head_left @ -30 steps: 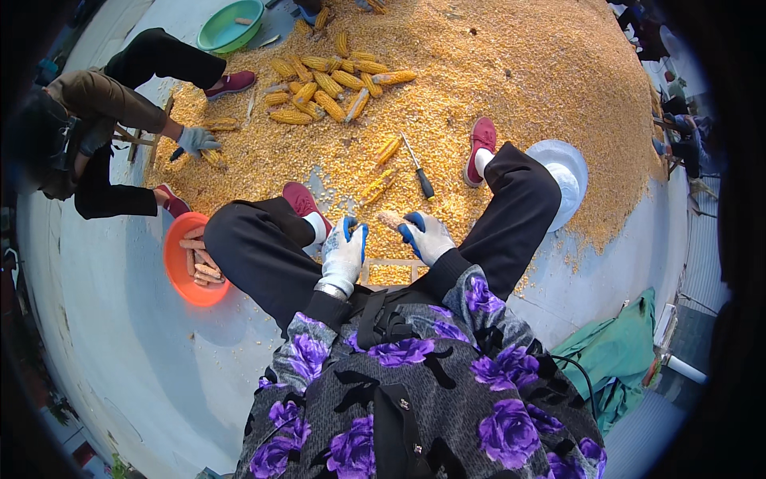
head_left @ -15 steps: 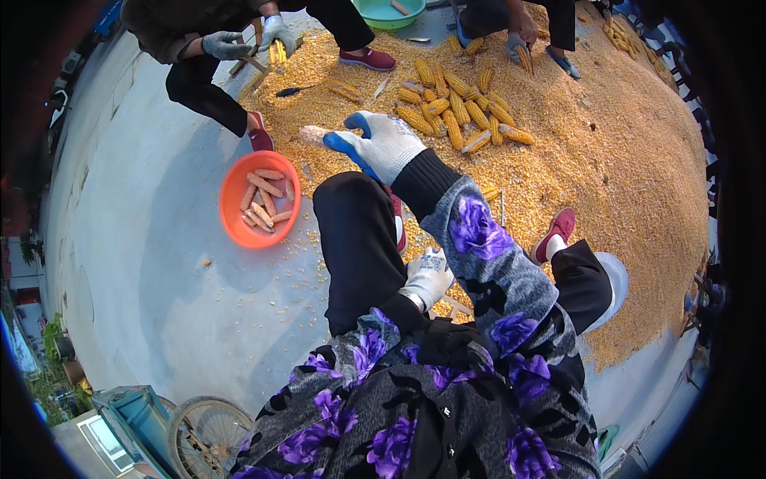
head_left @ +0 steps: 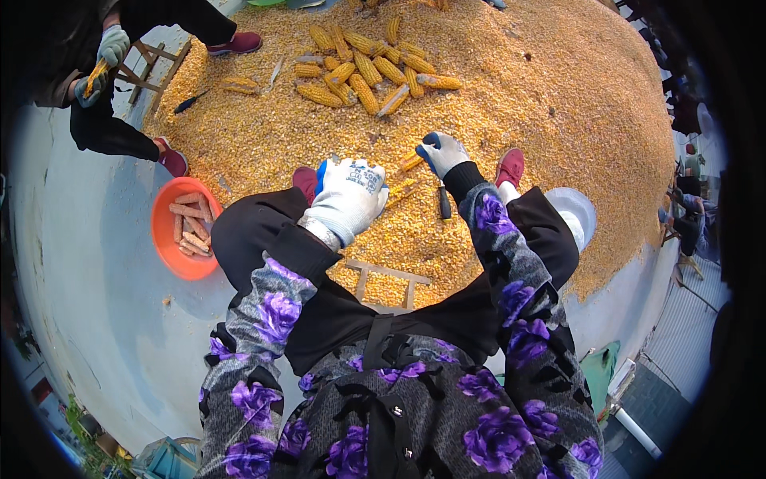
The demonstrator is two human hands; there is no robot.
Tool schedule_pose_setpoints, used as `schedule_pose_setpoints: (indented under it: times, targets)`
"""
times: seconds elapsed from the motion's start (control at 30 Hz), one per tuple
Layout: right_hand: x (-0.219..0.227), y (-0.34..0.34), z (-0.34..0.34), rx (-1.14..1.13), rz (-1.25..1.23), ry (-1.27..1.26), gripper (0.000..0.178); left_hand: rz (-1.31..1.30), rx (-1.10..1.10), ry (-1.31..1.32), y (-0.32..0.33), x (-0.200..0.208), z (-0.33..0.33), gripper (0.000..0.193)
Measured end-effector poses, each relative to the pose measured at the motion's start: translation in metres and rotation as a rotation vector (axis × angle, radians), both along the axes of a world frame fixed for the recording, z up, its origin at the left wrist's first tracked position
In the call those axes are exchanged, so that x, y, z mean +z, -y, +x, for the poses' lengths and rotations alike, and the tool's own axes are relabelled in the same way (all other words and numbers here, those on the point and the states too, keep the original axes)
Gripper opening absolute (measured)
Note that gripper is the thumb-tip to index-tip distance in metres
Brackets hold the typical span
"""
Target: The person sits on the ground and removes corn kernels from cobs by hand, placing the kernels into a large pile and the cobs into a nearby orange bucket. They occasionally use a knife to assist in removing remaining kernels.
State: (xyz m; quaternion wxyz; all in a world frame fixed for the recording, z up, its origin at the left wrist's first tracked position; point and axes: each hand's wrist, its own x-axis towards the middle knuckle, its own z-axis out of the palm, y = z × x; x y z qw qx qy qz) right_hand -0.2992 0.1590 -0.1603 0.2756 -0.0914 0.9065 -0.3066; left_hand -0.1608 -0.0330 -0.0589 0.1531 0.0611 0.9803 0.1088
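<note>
My right hand [head_left: 444, 154], in a white glove with blue palm and fingertips, pinches the end of a yellow ear of corn [head_left: 411, 162] low over loose kernels. A second ear of corn [head_left: 399, 192] lies between my hands, partly covered by my left glove. Below my right hand a tool with a black handle [head_left: 444, 204] rests on the kernels. My left hand [head_left: 351, 195], gloved alike, is back-up above my left knee. Its fingers point down and are mostly hidden, so what they hold cannot be seen.
An orange basin [head_left: 162, 249] with several bare cobs [head_left: 191, 223] stands left of my knee. Several yellow ears [head_left: 367, 72] lie heaped ahead on the wide spread of kernels [head_left: 511, 88]. A co-worker's gloved hand [head_left: 114, 45] is at far left. A wooden frame [head_left: 388, 271] sits between my legs.
The bare cob has left my right hand, which has moved right and down to a yellow ear. My left hand has risen from my lap toward the kernels. The view has shifted right.
</note>
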Motion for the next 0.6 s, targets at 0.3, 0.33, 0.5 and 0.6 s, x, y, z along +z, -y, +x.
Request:
schedule_pose_setpoints:
  times: [0.3,0.33,0.5,0.6]
  targets:
    - [-0.137,0.006,0.049,0.554,0.528,-0.088,0.040,0.278,0.168,-0.188,0.020,0.012,-0.076,0.034]
    - [-0.147,0.012,0.051,0.611,0.530,-0.101,0.042,0.284,0.142,-0.109,0.017,0.016,-0.080,0.035]
    - [-0.202,0.006,0.067,0.779,0.709,-0.168,0.037,0.274,0.165,-0.079,0.022,0.015,-0.091,0.036]
    - [-0.176,0.006,0.064,0.624,0.649,0.315,0.037,0.252,0.180,-0.150,0.024,0.006,-0.086,0.036]
